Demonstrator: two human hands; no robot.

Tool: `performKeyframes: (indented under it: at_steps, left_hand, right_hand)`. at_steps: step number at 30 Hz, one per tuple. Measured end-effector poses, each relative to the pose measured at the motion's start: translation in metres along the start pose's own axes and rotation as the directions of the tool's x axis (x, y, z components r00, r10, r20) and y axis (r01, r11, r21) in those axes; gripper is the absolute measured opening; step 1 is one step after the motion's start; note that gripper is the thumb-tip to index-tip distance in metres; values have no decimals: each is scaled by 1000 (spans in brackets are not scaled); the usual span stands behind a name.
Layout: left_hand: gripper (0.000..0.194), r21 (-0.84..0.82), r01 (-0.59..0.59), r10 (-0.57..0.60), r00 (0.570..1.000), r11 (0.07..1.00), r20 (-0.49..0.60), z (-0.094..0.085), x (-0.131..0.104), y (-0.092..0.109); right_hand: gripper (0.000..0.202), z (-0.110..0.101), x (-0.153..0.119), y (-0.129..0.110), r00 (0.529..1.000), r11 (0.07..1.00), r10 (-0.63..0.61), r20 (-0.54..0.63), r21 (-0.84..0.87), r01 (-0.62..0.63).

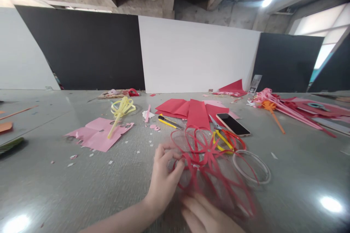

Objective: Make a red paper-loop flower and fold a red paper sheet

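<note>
A looped flower shape of thin red paper strips (209, 149) lies in front of me, its near side smeared by motion. My left hand (165, 174) is at its left edge, thumb and fingers curled closed on a red strip. My right hand (203, 213) is low at the near edge of the loops, blurred, its fingertips partly lost, so its grip does not show. Just beyond the loops lie scissors (222, 140) with yellow and red handles, overlapped by strips. A roll of clear tape (268, 174) touches the loops on the right.
Folded red paper (198, 113), a yellow utility knife (169, 122) and a phone (233, 123) lie beyond my hands. Leftward, a yellow paper-strip flower (123, 108) rests on cut pink paper (94, 133) among scraps. Pink strip bundles (290, 111) and an orange one (270, 105) are rightward.
</note>
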State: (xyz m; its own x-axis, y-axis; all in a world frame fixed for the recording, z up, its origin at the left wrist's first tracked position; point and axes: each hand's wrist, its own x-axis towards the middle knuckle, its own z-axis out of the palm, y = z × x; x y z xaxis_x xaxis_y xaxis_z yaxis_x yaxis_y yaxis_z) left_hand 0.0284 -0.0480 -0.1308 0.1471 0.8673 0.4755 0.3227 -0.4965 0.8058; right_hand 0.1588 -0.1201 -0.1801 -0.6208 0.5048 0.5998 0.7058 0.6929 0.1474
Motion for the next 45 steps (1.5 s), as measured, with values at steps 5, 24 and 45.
performKeyframes:
  at_steps: [5, 24, 45]
  left_hand:
    - [13, -3, -11, 11, 1000, 1000, 16, 0, -1, -1]
    - [15, 30, -146, 132, 950, 989, 283, -1, -2, 4]
    - [29, 352, -200, 63, 929, 914, 365, 4, -2, 4]
  right_hand:
    - [27, -14, 2, 13, 989, 972, 150, 9, -182, -145]
    - [9, -39, 33, 54, 727, 423, 621, 293, 656, -625]
    - [6, -34, 27, 72, 600, 151, 644, 475, 690, -708]
